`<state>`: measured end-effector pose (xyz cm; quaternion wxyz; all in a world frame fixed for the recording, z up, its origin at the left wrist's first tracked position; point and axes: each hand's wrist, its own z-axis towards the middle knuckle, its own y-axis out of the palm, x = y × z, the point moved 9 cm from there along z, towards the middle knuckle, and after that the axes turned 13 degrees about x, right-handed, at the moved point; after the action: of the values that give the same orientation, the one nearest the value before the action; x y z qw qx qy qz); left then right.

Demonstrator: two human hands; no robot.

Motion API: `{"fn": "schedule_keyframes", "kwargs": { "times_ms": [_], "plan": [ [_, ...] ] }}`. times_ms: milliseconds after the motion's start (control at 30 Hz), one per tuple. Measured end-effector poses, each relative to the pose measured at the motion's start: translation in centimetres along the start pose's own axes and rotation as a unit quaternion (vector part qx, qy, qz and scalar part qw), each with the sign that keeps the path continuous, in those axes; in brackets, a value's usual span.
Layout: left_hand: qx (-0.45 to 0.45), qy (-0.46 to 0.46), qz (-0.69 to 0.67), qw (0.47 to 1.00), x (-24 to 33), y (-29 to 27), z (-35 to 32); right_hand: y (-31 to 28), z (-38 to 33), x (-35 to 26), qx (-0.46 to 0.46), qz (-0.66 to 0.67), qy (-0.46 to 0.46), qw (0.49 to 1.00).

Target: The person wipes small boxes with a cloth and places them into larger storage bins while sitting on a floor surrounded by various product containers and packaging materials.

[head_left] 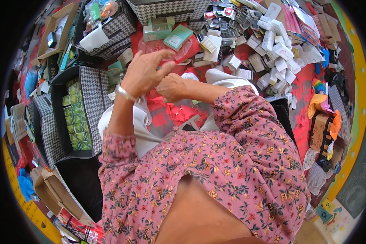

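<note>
My left hand (144, 73), with a bangle at the wrist, is raised over my lap. Its fingers stretch to the right, apart from the thumb, and nothing shows in them. Just beyond the fingertips lies a mint-green box (178, 37) on pink plastic film, beside another green carton (157, 31). Close below the left hand, my right hand (171, 88) is closed with curled fingers; whatever it may hold is hidden. Torn red paper (181, 114) lies beneath the hands, between my white-trousered knees.
Houndstooth storage boxes stand around me, including one at left (95, 95) holding green packets (76, 118) and one ahead (171, 10). Small white boxes (280, 53) are heaped at the right front. An open cardboard box (55, 193) sits at lower left; an orange-wrapped carton (321, 130) is far right.
</note>
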<state>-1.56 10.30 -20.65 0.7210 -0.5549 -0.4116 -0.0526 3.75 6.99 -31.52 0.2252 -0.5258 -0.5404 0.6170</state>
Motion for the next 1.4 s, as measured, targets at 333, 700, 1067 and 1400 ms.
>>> {"fn": "schedule_keyframes", "kwargs": {
  "times_ms": [333,700,1067,1400],
  "plan": [
    [-0.090,-0.047,0.220,0.970,-14.2,8.3,1.7,0.1,-5.8,24.3,-0.015,-0.141,0.427,0.893],
    [-0.054,0.047,0.243,0.967,-14.1,9.6,3.0,11.1,-11.4,37.8,0.093,-0.149,0.584,0.792],
    [0.044,-0.001,0.059,0.997,-11.8,7.0,5.1,2.4,-16.5,38.2,0.275,0.219,0.717,0.601],
    [-0.037,-0.337,-0.751,0.567,-11.2,9.4,4.0,-3.8,-0.5,13.6,0.184,0.776,0.361,0.483]
  ]
}}
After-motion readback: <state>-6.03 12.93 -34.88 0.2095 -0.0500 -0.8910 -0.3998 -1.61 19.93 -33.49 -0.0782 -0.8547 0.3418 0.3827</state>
